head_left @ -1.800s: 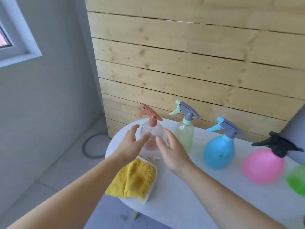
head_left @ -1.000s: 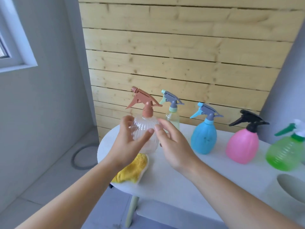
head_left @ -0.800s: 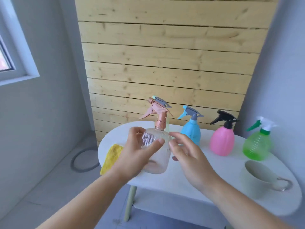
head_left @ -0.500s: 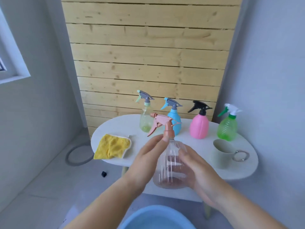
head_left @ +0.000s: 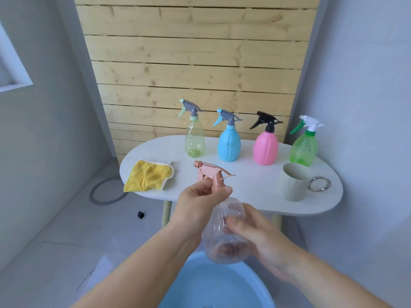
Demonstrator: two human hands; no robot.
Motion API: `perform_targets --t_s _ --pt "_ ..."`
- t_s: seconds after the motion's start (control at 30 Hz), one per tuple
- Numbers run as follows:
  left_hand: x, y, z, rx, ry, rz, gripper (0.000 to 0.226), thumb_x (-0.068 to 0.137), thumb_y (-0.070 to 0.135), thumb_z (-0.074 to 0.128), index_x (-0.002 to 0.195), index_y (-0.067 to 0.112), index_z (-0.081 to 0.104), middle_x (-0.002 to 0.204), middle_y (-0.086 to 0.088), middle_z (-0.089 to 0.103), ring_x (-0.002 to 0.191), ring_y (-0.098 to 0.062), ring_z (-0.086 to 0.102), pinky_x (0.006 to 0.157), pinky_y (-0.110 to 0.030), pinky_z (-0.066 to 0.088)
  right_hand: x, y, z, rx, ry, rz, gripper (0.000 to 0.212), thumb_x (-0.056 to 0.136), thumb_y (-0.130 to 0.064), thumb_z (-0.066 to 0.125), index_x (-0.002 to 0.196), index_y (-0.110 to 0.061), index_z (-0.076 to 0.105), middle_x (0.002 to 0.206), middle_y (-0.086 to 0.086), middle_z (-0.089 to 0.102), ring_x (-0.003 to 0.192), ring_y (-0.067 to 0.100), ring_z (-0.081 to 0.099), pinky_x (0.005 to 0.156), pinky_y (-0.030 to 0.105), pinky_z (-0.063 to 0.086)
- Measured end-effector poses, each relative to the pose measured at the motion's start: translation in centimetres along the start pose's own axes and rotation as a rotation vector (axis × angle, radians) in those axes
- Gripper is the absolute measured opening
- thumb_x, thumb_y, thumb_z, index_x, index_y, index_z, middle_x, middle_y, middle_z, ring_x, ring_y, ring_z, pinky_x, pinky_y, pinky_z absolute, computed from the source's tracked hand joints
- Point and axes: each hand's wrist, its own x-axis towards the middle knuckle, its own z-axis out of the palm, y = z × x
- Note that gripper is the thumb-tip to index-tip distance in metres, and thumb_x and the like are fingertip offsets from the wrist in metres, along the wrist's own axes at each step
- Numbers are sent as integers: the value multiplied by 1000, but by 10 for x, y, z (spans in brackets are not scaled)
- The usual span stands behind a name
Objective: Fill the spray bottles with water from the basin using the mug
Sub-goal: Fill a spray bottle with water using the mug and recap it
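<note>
While it hangs over the blue basin (head_left: 200,283) at the bottom middle of the frame, the clear spray bottle (head_left: 224,232) sits almost upright in two hands. Fingers show right through it. Whether the basin holds water is hard to tell. The left hand (head_left: 195,203) pinches the neck under the pink sprayer. The right hand (head_left: 262,236) curls round the fat belly. Behind, on the white table (head_left: 244,174), stand the mug (head_left: 292,183), a yellow cloth (head_left: 148,175), a pale yellow bottle (head_left: 195,141), a blue bottle (head_left: 229,144), a pink bottle (head_left: 265,147) and a green bottle (head_left: 303,150).
</note>
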Motion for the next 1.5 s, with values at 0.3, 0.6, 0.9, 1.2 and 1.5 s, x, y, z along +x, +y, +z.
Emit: perform_targets --t_s 0.3,0.6,0.9,1.2,1.5 --pt "12 -5 -13 -45 -45 6 6 90 12 77 93 10 82 97 -11 73 94 -26 66 97 -40 52 8 2 -2 -37 27 -34 50 80 -31 71 126 -16 60 121 6 70 112 25 68 87 33 57" --pt "17 -7 -13 -65 -65 -3 16 102 10 62 105 6 77 114 -8 79 105 -24 71 107 -44 53 11 1 -2 -59 48 9 50 78 -42 74 122 -22 64 124 18 65 113 30 65 100 50 51" --pt "32 -24 1 -80 75 31 7 89 15 81 94 10 81 86 -6 70 83 -21 64 93 -43 54 17 -5 5 -97 185 53 44 82 -27 79 120 -20 58 111 8 72 94 21 74 70 38 62" --pt "58 -12 -4 -125 212 31 26 92 21 79 117 17 72 92 7 79 86 -10 77 95 -41 53 21 4 -8 -350 174 100 65 63 -43 90 117 -34 53 114 1 67 93 11 72 77 30 60" --pt "106 8 -28 -62 259 13 31 101 29 69 129 16 69 103 -2 66 74 -14 53 62 -25 57 11 0 -54 -604 -29 301 83 48 -48 92 121 -44 53 122 -4 62 109 11 66 99 35 54"
